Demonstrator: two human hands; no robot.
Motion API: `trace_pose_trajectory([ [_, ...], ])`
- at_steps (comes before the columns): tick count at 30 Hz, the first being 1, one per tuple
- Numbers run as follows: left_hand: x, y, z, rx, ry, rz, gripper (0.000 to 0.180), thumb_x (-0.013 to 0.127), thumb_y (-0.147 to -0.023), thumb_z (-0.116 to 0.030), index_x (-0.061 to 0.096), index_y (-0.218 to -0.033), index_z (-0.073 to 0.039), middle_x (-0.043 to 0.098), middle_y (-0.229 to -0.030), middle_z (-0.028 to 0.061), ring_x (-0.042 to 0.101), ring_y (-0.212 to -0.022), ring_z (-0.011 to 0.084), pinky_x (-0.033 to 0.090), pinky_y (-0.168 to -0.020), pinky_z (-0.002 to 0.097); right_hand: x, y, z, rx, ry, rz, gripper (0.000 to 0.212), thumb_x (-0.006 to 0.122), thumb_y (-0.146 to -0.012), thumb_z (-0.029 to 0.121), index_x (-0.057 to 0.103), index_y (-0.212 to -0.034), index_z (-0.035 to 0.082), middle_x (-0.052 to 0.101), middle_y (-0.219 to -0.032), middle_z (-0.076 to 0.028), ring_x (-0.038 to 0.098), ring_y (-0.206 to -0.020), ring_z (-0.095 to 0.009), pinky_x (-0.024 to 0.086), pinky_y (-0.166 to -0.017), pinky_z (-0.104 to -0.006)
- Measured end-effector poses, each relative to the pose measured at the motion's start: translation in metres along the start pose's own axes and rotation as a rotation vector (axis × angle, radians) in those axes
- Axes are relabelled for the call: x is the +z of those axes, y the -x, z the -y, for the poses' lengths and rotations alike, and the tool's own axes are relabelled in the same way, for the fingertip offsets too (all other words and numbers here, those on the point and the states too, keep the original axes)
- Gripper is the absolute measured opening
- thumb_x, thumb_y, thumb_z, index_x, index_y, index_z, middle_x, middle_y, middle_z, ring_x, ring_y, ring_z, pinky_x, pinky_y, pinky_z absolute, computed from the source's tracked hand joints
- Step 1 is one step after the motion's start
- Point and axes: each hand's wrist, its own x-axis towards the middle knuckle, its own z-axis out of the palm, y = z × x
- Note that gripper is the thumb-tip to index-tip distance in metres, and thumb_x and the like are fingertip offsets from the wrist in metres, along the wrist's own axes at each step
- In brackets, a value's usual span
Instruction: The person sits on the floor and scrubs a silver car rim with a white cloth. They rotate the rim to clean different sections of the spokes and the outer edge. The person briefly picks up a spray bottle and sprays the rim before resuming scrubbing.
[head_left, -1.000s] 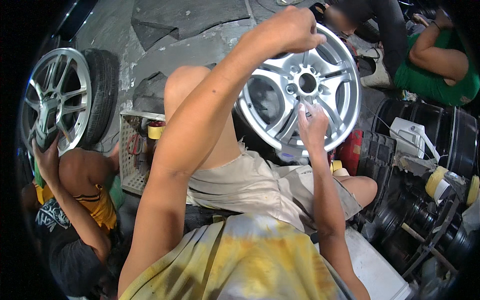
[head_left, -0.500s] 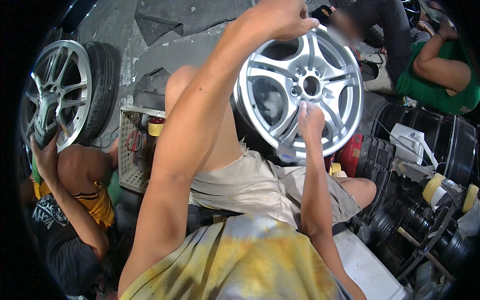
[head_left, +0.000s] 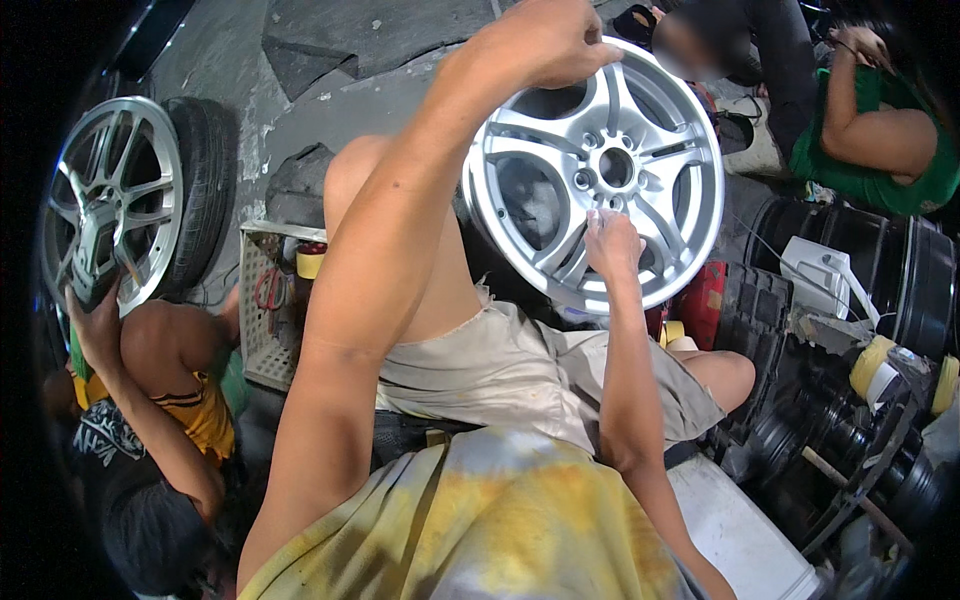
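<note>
A silver alloy wheel rim (head_left: pixel 690 141) with paired spokes leans tilted in front of my bent knees. My left hand (head_left: pixel 560 45) is closed at the rim's upper left edge, its thumb lying on the lip; its other fingers are partly hidden behind. Just below the hub hole, my right hand (head_left: pixel 615 245) presses bunched fingertips to a spoke near the bolt holes. Whatever those fingers pinch, if anything, is too small to make out. Something whitish shows through the gap between the left spokes.
A crate (head_left: pixel 268 350) with tape and scissors stands left. Farther left, a person holds a power tool (head_left: pixel 97 240) against another wheel (head_left: pixel 165 150) beside a tyre (head_left: pixel 205 190). Two people sit at the upper right. Black barrels (head_left: pixel 925 280) and a white box (head_left: pixel 815 270) are at right.
My right hand has shifted slightly left and down along the spoke below the hub. The left hand keeps its place on the rim. The person at left has lowered the tool a little.
</note>
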Motion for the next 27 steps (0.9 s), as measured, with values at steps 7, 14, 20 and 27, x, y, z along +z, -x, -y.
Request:
trace_pose_trajectory([
  [7, 0.004, -0.001, -0.004, 0.003, -0.059, 0.0, 0.036, 0.07, -0.089, -0.03, 0.074, -0.088, 0.005, 0.068, -0.083, 0.0319, 0.071, -0.082, 0.0457, 0.056, -0.076, 0.0502, -0.002, -0.003, -0.001, 0.004, -0.064, -0.004, 0.033, 0.054, -0.101, 0.029, 0.075, -0.097, 0.004, 0.074, -0.095, -0.022, 0.07, -0.095, -0.043, 0.048, -0.089, -0.0581],
  [14, 0.003, -0.003, -0.007, -0.013, -0.089, 0.046, 0.035, 0.069, -0.09, -0.03, 0.075, -0.09, 0.004, 0.068, -0.085, 0.0321, 0.071, -0.084, 0.0464, 0.056, -0.076, 0.0503, -0.013, 0.031, -0.016, -0.141, -0.249, 0.2, 0.038, 0.053, -0.1, 0.031, 0.073, -0.093, -0.001, 0.07, -0.094, -0.029, 0.067, -0.094, -0.048, 0.051, -0.085, -0.0521],
  [20, 0.007, -0.009, -0.006, -0.058, -0.06, 0.102, 0.035, 0.069, -0.09, -0.03, 0.075, -0.094, 0.004, 0.07, -0.085, 0.0305, 0.072, -0.082, 0.0429, 0.056, -0.074, 0.0489, -0.014, 0.05, -0.02, -0.01, -0.458, 0.11, 0.035, 0.054, -0.101, 0.029, 0.073, -0.109, 0.001, 0.072, -0.088, -0.026, 0.071, -0.086, -0.042, 0.052, -0.079, -0.0472],
  [27, -0.005, -0.009, -0.016, -0.158, -0.103, 0.182, 0.04, 0.068, -0.093, -0.036, 0.075, -0.099, 0.002, 0.071, -0.085, 0.0287, 0.073, -0.078, 0.0372, 0.055, -0.071, 0.0458, 0.012, 0.085, -0.002, 0.058, -0.742, 0.133, 0.029, 0.054, -0.102, 0.018, 0.069, -0.117, -0.002, 0.067, -0.066, -0.015, 0.069, -0.061, -0.027, 0.053, -0.066, -0.0425],
])
